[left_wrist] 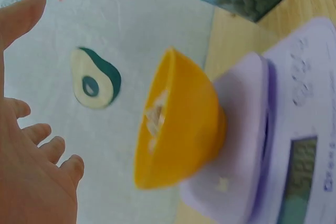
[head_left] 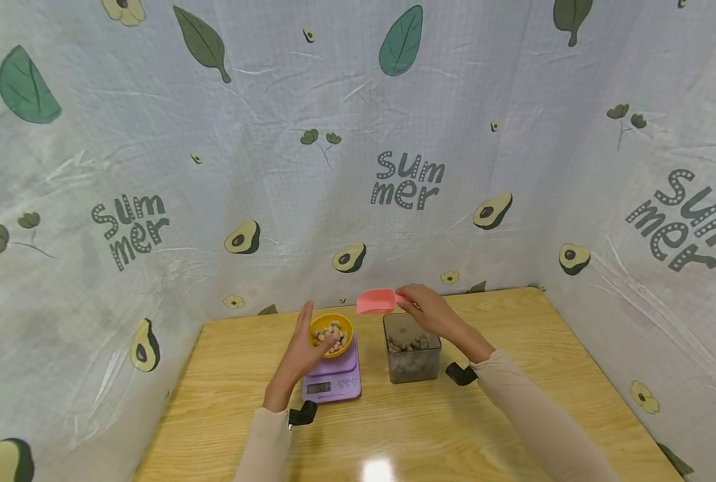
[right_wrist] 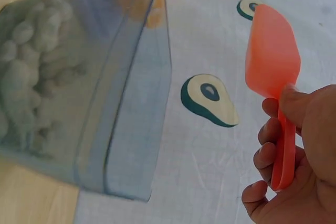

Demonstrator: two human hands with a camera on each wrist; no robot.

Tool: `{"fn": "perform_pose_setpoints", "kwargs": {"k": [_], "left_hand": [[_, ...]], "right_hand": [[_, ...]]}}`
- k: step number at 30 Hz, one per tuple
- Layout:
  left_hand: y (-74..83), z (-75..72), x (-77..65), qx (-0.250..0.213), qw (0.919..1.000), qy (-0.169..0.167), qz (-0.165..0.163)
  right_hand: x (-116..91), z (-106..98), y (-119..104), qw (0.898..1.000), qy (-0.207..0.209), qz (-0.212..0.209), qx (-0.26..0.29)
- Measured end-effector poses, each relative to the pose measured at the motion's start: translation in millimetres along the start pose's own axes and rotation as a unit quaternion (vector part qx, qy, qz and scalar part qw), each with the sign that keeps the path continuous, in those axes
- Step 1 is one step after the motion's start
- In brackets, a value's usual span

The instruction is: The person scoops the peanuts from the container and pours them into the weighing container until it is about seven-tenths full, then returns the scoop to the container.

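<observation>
My right hand (head_left: 430, 311) grips the handle of a coral-pink scoop (head_left: 377, 301) above the back of a clear plastic container (head_left: 414, 372). No load shows in the scoop. Inside the container lie what look like unshelled peanuts (right_wrist: 23, 77). To its left, a yellow bowl (left_wrist: 191, 124) holds more peanuts (head_left: 327, 331) and stands on a purple kitchen scale (left_wrist: 241, 93). My left hand (head_left: 300, 351) hovers beside the bowl with its fingers extended; the left wrist view has it apart from the bowl. Digits on the scale's display (left_wrist: 302, 174) are too blurred to read surely.
Everything stands on a light wooden table (head_left: 237, 381). Behind and at both sides hangs a pale curtain (head_left: 309, 221) printed with avocados, leaves and lettering. Black wrist cameras sit at both sleeves, the right one (head_left: 461, 373) close to the container.
</observation>
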State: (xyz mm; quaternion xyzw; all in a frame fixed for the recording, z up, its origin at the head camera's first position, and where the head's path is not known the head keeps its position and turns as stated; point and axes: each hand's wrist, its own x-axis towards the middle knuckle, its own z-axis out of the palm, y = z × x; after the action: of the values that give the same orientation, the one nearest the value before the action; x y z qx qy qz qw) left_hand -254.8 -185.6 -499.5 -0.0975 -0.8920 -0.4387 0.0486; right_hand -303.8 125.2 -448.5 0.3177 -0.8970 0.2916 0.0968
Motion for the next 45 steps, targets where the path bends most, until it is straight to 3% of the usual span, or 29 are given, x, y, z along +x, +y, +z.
{"fn": "perform_pose_setpoints", "kwargs": {"k": [7, 10, 14, 18, 23, 28, 34, 41, 45], "left_hand": [[19.7, 8.6, 3.0, -0.023, 0.9993, -0.003, 0.031], [26.1, 15.6, 5.3, -0.021, 0.9982, -0.011, 0.055], [33.1, 23.4, 5.5, -0.016, 0.9976, -0.022, 0.064], [39.4, 31.9, 5.0, -0.012, 0.9963, -0.046, 0.071], [49.6, 44.4, 6.2, -0.019, 0.9936, -0.070, 0.086], [55.4, 58.5, 9.0, -0.019, 0.9917, -0.096, 0.083], [51.4, 77.2, 17.5, -0.025, 0.9889, -0.126, 0.074], [42.1, 95.0, 23.6, -0.019, 0.9865, -0.147, 0.068], [38.6, 103.4, 26.4, -0.038, 0.9843, -0.163, 0.054]], "right_hand": [[-16, -9, 5, 1.000, 0.018, 0.011, -0.011], [-25, -17, 6, 1.000, 0.026, 0.010, -0.007], [-37, -29, 7, 0.999, 0.032, 0.004, -0.010], [-49, -41, 8, 0.999, 0.036, -0.009, -0.039], [-59, -51, 13, 0.992, 0.027, -0.035, -0.115], [-65, -52, 22, 0.977, 0.010, -0.071, -0.203], [-62, -53, 23, 0.955, -0.006, -0.107, -0.275], [-51, -54, 19, 0.908, -0.026, -0.185, -0.376], [-46, -47, 20, 0.891, -0.051, -0.212, -0.398]]}}
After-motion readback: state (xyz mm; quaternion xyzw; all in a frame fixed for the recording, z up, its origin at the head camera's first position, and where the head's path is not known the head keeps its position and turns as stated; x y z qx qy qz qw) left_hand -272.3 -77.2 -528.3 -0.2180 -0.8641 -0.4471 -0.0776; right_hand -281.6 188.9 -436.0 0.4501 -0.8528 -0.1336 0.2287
